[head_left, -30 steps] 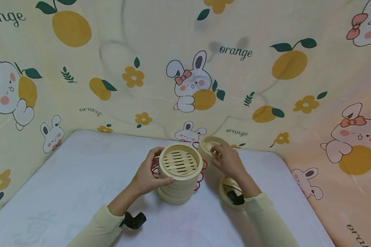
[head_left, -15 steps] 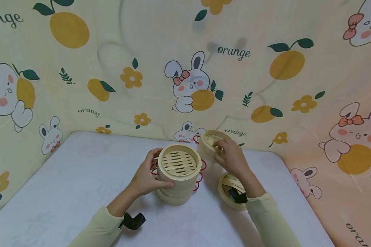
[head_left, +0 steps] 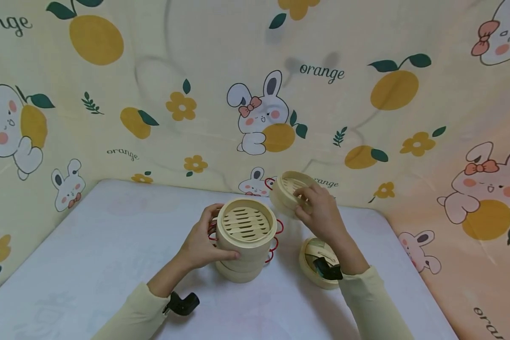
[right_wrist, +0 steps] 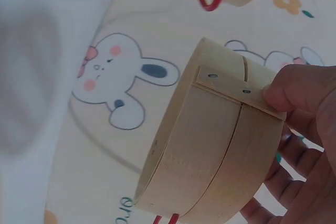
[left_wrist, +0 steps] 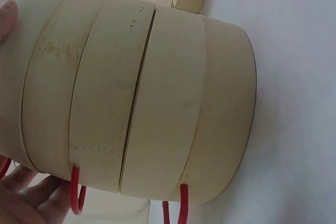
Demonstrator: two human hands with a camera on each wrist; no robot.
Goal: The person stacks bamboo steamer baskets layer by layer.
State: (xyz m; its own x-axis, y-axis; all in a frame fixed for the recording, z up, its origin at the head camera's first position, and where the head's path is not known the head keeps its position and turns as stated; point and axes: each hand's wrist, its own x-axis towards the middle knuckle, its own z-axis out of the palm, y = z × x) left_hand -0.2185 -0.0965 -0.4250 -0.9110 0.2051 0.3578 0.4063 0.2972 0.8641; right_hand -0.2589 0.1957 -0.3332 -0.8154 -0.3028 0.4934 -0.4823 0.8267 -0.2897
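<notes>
My left hand (head_left: pixel 199 243) grips the side of a stack of small bamboo steamer baskets (head_left: pixel 240 257), thumb across the front and fingers round the left side. The top basket's slatted floor faces up. Red loop handles (head_left: pixel 274 243) stick out from the stack. In the left wrist view, the stacked tiers (left_wrist: pixel 168 98) fit closely, one over another. My right hand (head_left: pixel 320 210) pinches the edge of another bamboo steamer basket (head_left: pixel 282 198), tilted and raised behind the stack to the right. In the right wrist view, my thumb presses this basket's wall (right_wrist: pixel 205 145) near one edge.
A round bamboo lid (head_left: pixel 308 274) with woven strips lies on the white table (head_left: pixel 110 250) right of the stack, partly hidden by my right wrist and its black camera mount (head_left: pixel 328 269). A printed cloth (head_left: pixel 212 56) hangs behind the table.
My right hand has lifted the single basket up from behind the stack and tilted it more. My left hand stays on the stack, and the lid has not moved.
</notes>
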